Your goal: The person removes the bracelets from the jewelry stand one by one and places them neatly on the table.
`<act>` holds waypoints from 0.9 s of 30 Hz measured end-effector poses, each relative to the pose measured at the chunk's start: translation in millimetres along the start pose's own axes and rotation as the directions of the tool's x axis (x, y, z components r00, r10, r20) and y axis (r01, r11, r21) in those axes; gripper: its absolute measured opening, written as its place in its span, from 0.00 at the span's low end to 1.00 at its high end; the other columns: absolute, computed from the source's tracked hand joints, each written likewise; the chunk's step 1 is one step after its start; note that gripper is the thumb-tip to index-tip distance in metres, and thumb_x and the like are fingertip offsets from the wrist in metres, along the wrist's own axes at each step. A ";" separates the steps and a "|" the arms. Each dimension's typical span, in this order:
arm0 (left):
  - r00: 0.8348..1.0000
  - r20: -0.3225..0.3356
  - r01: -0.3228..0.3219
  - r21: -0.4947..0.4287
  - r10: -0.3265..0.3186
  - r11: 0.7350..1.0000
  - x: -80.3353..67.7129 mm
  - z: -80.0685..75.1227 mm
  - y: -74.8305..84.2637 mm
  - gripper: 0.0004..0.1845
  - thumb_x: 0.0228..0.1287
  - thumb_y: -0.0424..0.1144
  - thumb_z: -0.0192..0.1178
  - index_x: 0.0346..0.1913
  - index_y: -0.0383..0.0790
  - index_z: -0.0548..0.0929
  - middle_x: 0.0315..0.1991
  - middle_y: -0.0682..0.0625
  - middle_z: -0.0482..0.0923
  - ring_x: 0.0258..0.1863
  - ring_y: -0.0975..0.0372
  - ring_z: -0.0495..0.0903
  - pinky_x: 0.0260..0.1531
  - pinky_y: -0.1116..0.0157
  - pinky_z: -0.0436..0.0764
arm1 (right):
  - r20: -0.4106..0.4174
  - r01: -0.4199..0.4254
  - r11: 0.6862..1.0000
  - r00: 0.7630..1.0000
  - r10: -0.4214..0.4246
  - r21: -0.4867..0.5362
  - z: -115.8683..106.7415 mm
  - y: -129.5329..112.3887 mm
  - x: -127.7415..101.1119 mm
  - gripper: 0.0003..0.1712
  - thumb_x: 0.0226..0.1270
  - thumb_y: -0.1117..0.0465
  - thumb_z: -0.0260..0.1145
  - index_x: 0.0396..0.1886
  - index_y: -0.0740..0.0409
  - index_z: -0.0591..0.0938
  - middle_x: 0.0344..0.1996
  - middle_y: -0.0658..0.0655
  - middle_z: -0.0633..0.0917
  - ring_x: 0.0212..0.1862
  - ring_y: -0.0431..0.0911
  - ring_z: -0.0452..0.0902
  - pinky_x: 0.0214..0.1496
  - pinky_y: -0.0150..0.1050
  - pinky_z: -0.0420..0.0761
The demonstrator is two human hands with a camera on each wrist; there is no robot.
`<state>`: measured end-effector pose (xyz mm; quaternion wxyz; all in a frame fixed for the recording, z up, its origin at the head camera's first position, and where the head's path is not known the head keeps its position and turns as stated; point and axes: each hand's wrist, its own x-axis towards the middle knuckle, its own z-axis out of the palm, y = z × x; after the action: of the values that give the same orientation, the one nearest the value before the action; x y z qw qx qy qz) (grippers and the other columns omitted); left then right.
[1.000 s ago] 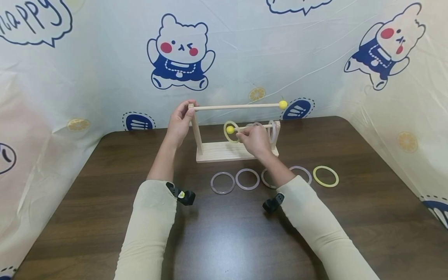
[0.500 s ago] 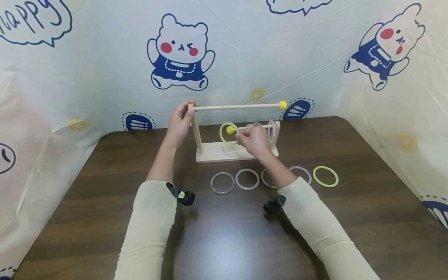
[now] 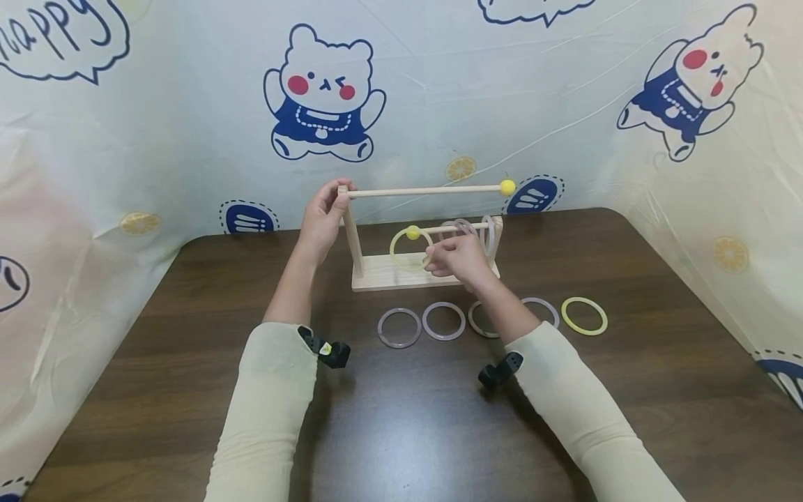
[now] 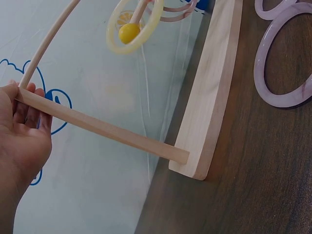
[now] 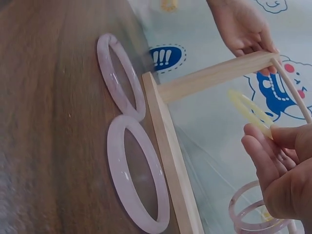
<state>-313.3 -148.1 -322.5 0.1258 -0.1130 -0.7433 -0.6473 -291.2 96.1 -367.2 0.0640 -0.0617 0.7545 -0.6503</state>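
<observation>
The right hand point(image 3: 460, 260) is pinching a yellow ring point(image 3: 410, 249) between thumb and fingertips point(image 5: 261, 132), with the remaining fingers curled below. The ring is hanging around the lower rod point(image 3: 448, 228) of a wooden stand point(image 3: 401, 272), just behind that rod's yellow ball end point(image 3: 412, 232), so the ball is showing through the ring's opening in the left wrist view. Beyond the hand, further along the same rod, pale purple rings point(image 3: 473, 231) are already hanging, though their number is hard to make out because the hand is covering part of them.

The left hand point(image 3: 323, 216) is gripping the top of the stand's tall upright post point(image 3: 350, 233), fingers wrapped round the corner where the upper rod point(image 3: 426, 189) is starting. That rod is running out to a second yellow ball point(image 3: 507, 187) above the right hand.

Nearer the person than the right hand, loose rings are lying flat on the dark tabletop point(image 3: 401, 418) in a row: four pale purple rings point(image 3: 399, 328), one partly hidden by the right forearm, and another yellow ring on the tabletop point(image 3: 583, 316) at the row's far right end.
</observation>
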 end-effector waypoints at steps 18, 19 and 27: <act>1.000 -0.004 -0.002 0.004 0.002 1.000 -0.2 0.1 0.1 0.17 0.69 0.40 0.48 0.57 0.38 0.71 0.55 0.46 0.72 0.55 0.60 0.68 0.58 0.63 0.65 | 0.170 -0.208 0.937 0.972 0.164 0.281 -0.9 -1.7 -17.5 0.17 0.66 0.73 0.54 0.51 0.81 0.71 0.22 0.54 0.84 0.22 0.42 0.81 0.30 0.35 0.81; 1.000 -0.005 0.000 0.006 0.000 1.000 -0.2 0.1 0.3 0.17 0.69 0.40 0.48 0.57 0.38 0.71 0.55 0.46 0.72 0.55 0.60 0.68 0.58 0.63 0.65 | 0.185 -0.217 0.933 0.968 0.168 0.287 -1.0 -1.7 -18.2 0.17 0.66 0.73 0.54 0.52 0.81 0.70 0.21 0.55 0.84 0.22 0.42 0.81 0.30 0.35 0.81; 1.000 -0.006 0.015 0.017 -0.015 1.000 -0.3 0.1 0.6 0.18 0.69 0.41 0.48 0.58 0.39 0.71 0.55 0.47 0.72 0.56 0.60 0.68 0.59 0.63 0.64 | 0.275 -0.254 0.919 0.946 0.170 0.303 -1.3 -1.3 -24.7 0.07 0.65 0.74 0.54 0.39 0.73 0.77 0.20 0.58 0.83 0.22 0.44 0.81 0.29 0.35 0.81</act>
<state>-312.8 -147.9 -322.1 0.1241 -0.1042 -0.7493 -0.6421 -267.1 101.5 -365.4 0.2361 -0.0465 0.6216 -0.7454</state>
